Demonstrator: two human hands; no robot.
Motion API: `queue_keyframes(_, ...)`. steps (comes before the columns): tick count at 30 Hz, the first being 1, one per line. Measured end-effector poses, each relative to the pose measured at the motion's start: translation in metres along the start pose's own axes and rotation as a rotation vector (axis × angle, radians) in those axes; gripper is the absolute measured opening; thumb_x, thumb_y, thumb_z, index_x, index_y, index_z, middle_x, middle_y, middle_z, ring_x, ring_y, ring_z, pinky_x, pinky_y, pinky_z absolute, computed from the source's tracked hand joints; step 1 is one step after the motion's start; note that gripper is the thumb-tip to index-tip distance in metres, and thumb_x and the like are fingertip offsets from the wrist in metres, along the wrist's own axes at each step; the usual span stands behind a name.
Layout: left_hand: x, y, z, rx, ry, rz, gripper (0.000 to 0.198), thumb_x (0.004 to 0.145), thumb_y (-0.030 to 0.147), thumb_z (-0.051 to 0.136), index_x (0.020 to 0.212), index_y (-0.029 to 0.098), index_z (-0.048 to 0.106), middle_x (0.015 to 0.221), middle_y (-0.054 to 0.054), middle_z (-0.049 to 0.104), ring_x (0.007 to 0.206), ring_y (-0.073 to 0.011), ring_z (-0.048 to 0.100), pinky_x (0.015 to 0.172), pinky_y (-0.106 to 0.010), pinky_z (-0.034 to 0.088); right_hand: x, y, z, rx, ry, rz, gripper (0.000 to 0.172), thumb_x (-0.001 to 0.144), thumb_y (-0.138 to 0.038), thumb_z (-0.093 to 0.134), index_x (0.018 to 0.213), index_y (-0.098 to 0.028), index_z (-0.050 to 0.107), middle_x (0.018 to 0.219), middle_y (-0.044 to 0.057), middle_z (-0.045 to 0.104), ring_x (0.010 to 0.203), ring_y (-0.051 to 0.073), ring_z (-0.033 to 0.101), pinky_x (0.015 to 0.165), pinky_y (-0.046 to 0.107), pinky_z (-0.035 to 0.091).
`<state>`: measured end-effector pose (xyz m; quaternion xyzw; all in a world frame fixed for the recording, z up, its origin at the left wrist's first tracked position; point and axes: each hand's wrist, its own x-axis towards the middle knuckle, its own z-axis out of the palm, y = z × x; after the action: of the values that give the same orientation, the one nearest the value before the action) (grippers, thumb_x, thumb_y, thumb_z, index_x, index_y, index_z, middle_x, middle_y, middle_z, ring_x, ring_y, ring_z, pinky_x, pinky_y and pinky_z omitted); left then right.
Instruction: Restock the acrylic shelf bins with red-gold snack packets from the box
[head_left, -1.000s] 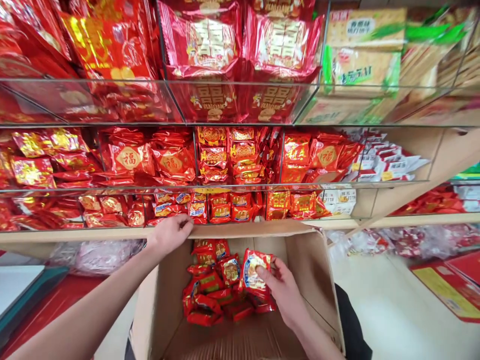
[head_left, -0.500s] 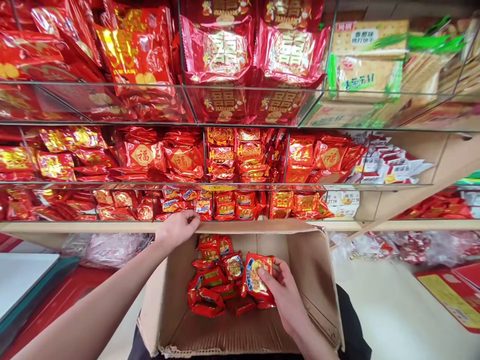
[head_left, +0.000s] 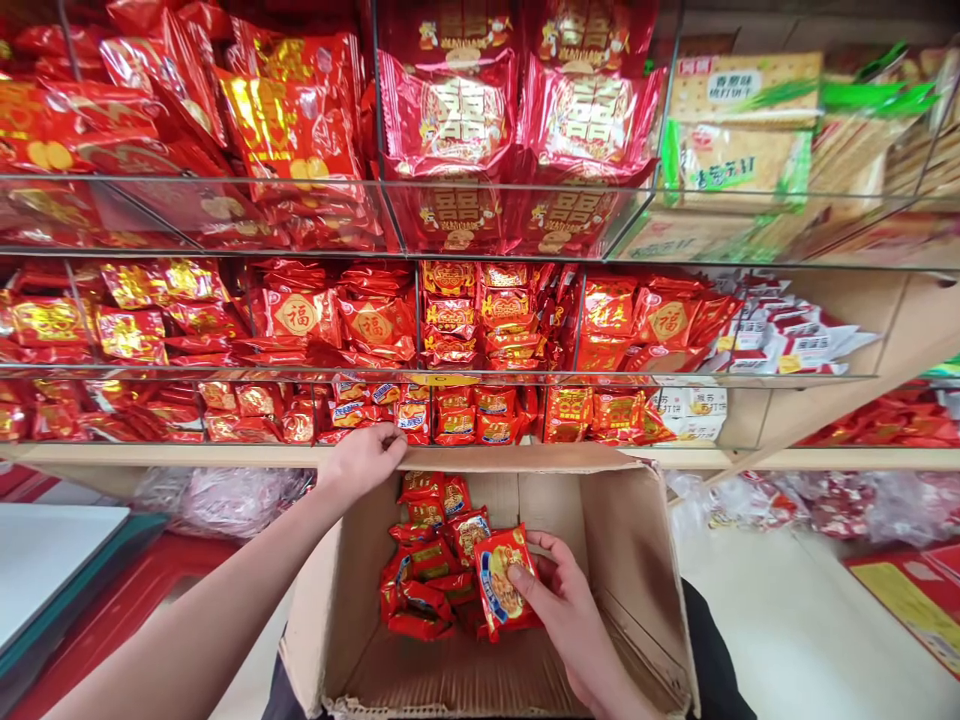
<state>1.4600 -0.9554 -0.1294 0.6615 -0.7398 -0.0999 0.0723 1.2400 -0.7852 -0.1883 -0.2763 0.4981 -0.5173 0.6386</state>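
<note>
My right hand [head_left: 564,590] pinches a red wrapped snack packet [head_left: 504,582] between thumb and fingers, inside an open cardboard box [head_left: 626,540]. Its printed face with a blue band and a food picture is turned up, tilted. Beside and beneath it, several similar red packets [head_left: 420,610] lie in a loose pile on the box's left side. My left hand [head_left: 364,462] is closed over the far left corner of the box rim, right below the lowest shelf row; its fingertips are partly hidden. Just beyond these fingers sit small blue-and-red packets [head_left: 360,412].
Shelves with clear dividers hold red packets [head_left: 300,318], magenta packets [head_left: 450,110] and pale crackers [head_left: 739,150]. A wooden shelf edge [head_left: 247,456] runs behind the box. Plastic-bagged goods [head_left: 229,500] lie underneath. At left is a white lid or tray [head_left: 52,555].
My right hand has turned the held packet, tilting it and shifting it slightly left and down. My left hand stays at the box rim. The whole view has shifted slightly.
</note>
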Motion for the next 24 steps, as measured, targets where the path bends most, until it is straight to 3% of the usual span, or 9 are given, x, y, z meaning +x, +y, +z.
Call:
queue_keyframes(7, -0.002, 0.001, -0.003, -0.023, -0.015, 0.017, 0.025, 0.074, 0.035, 0.036, 0.076, 0.026, 0.059, 0.068, 0.002, 0.063, 0.061, -0.0135, 0.054, 0.053, -0.022, 0.033, 0.001, 0.000, -0.001, -0.062, -0.048, -0.034, 0.054, 0.070, -0.034, 0.060, 0.110, -0.024, 0.026, 0.095, 0.004, 0.060, 0.082, 0.019, 0.059, 0.073, 0.033, 0.048)
queue_keyframes(13, -0.004, 0.003, -0.004, -0.019, -0.023, 0.023, 0.024, 0.073, 0.033, 0.036, 0.074, 0.026, 0.059, 0.068, 0.003, 0.062, 0.062, -0.0136, 0.054, 0.054, -0.022, 0.033, -0.009, -0.022, 0.000, -0.413, 0.014, -0.274, 0.023, 0.079, -0.036, 0.047, 0.095, -0.021, 0.041, 0.090, 0.003, 0.056, 0.079, 0.015, 0.055, 0.071, 0.025, 0.045)
queue_keyframes(15, -0.004, 0.003, -0.004, -0.020, -0.023, 0.028, 0.023, 0.073, 0.033, 0.036, 0.073, 0.026, 0.058, 0.067, 0.003, 0.062, 0.061, -0.0135, 0.054, 0.054, -0.022, 0.033, -0.010, -0.030, -0.002, -0.554, 0.059, -0.333, 0.020, 0.078, -0.035, 0.048, 0.091, -0.020, 0.047, 0.087, 0.003, 0.056, 0.077, 0.014, 0.054, 0.070, 0.023, 0.044)
queue_keyframes(20, -0.004, 0.002, -0.003, -0.016, -0.014, 0.033, 0.023, 0.074, 0.033, 0.035, 0.073, 0.026, 0.058, 0.067, 0.003, 0.062, 0.062, -0.0136, 0.054, 0.054, -0.022, 0.033, 0.001, -0.064, -0.006, -0.544, 0.123, -0.369, 0.038, 0.071, -0.037, 0.056, 0.103, -0.020, 0.044, 0.096, 0.006, 0.058, 0.080, 0.016, 0.057, 0.069, 0.025, 0.047)
queue_keyframes(24, -0.004, 0.002, -0.003, -0.011, -0.017, 0.033, 0.026, 0.074, 0.035, 0.035, 0.075, 0.025, 0.058, 0.069, 0.002, 0.062, 0.064, -0.0143, 0.054, 0.055, -0.022, 0.033, 0.035, -0.098, -0.013, -0.691, 0.182, -0.437, 0.045, 0.070, -0.038, 0.056, 0.110, -0.022, 0.043, 0.100, 0.005, 0.059, 0.085, 0.017, 0.057, 0.075, 0.031, 0.046)
